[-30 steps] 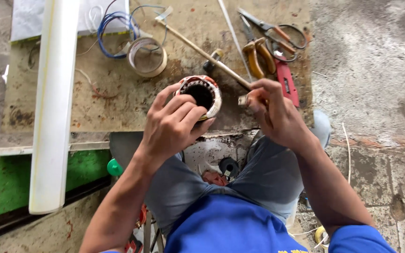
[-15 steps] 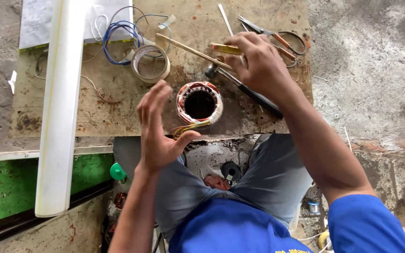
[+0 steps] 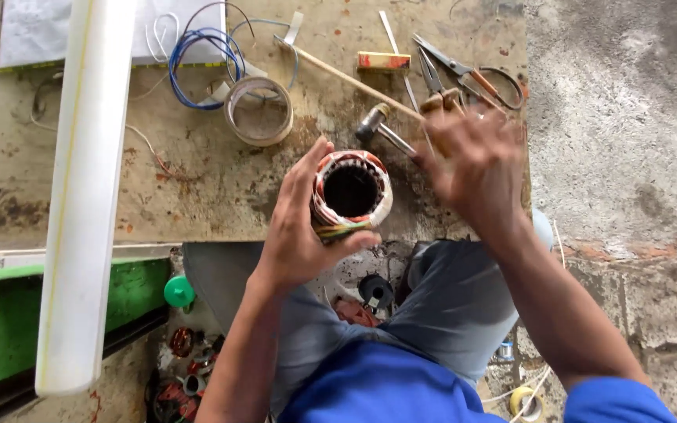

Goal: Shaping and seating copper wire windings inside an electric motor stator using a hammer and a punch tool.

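Your L hand [image 3: 295, 235] cups the wound stator [image 3: 351, 192] from its left side, thumb under; bore axis points up at you, sitting at the board's [image 3: 197, 188] near edge. Your R hand [image 3: 472, 160] is blurred just right of it, over the hammer [image 3: 378, 125]; fingers look curled round the handle, can't tell for sure. Scissors [image 3: 464, 72] behind, tape roll [image 3: 258, 110] far-left. Open room lies left of the stator.

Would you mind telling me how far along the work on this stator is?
Done: the stator windings look in place and wrapped. In hand: the left hand grips the stator at the edge of the board; the blurred right hand is at the handle of the small hammer. Left: probably tapping the windings; scissors and tape roll lie untouched.
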